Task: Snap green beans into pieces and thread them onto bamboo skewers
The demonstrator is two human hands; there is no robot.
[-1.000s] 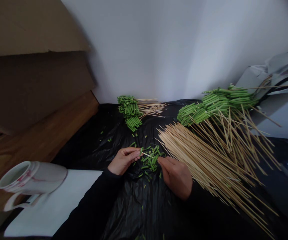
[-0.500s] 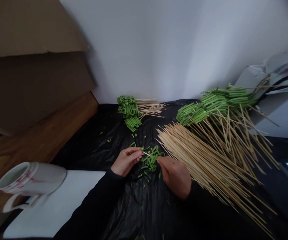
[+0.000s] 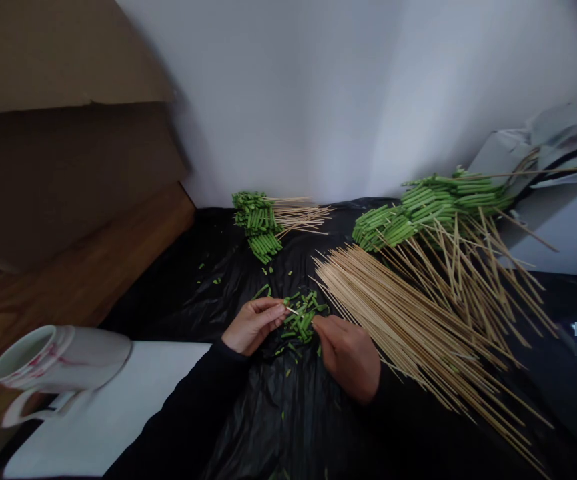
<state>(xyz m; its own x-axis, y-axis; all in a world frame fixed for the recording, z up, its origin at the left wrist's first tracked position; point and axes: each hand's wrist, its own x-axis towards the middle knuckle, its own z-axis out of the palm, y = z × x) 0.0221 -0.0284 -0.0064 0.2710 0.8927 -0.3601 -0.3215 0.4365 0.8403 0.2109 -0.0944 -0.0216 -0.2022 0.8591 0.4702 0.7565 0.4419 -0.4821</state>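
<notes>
My left hand (image 3: 254, 324) is closed in a pinch, with a bit of green vegetable stem (image 3: 286, 302) at its fingertips. A thin pale bamboo skewer (image 3: 292, 311) runs from those fingertips toward my right hand (image 3: 349, 357). The right fingers are closed around the skewer's other part, which the hand mostly hides. Beneath and between both hands lies a loose heap of short cut green stems (image 3: 302, 327). Close to my right hand is a broad pile of bare bamboo skewers (image 3: 398, 307).
Skewered green stems are stacked at the back (image 3: 258, 223) and at the right (image 3: 428, 207). Black plastic sheeting (image 3: 168, 293) covers the surface. A white mug (image 3: 88, 353) lies on its side on a white board (image 3: 143, 393) at the left. A pale wall (image 3: 278, 100) rises behind.
My right hand has shifted slightly left, closer to my left hand, so less of the skewer shows between them. The left hand stays nearly in place.
</notes>
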